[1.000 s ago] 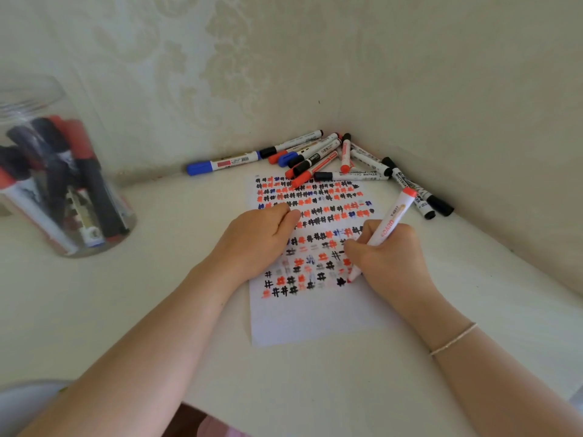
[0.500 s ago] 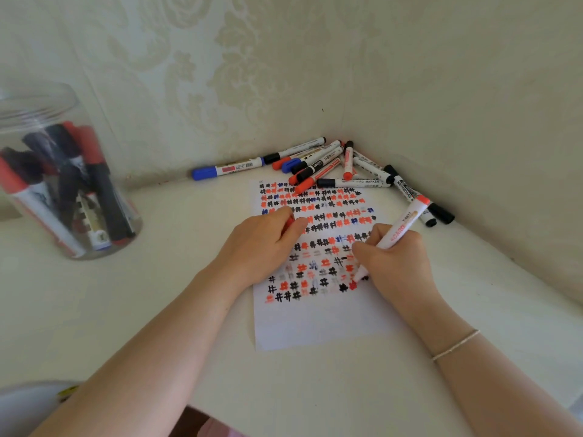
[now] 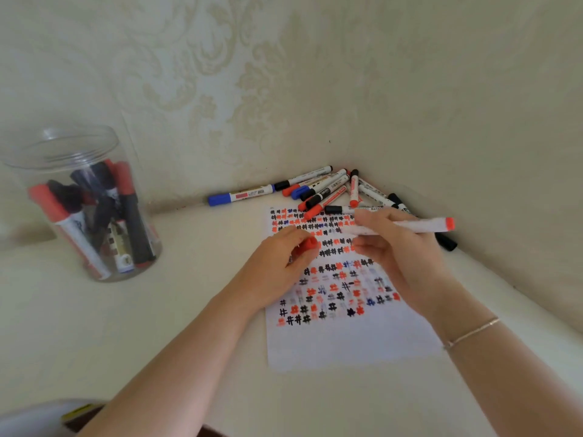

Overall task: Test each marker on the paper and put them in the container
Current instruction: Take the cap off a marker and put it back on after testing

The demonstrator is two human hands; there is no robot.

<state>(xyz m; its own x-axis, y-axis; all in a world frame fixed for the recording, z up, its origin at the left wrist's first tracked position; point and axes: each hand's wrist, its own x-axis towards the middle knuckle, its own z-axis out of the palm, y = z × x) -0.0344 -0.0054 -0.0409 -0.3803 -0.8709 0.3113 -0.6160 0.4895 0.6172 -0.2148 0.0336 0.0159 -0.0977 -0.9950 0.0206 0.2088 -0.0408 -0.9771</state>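
Just above the white paper sheet (image 3: 353, 348) covered in hash marks, the right hand (image 3: 400, 250) grips a light, stiff white marker with a red end (image 3: 407, 226), best held mid-barrel, while the left hand (image 3: 277, 266) pinches its small, slippery red cap (image 3: 310, 243).

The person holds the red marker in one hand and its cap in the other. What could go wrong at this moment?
1. The red marker in the right hand looks uncapped above the paper; its tip might smear the test marks or stain fingers.
2. The red cap, pinched in the left hand, may miss the blurred tip.
3. The jar stands far left; a hurried reach might knock it.
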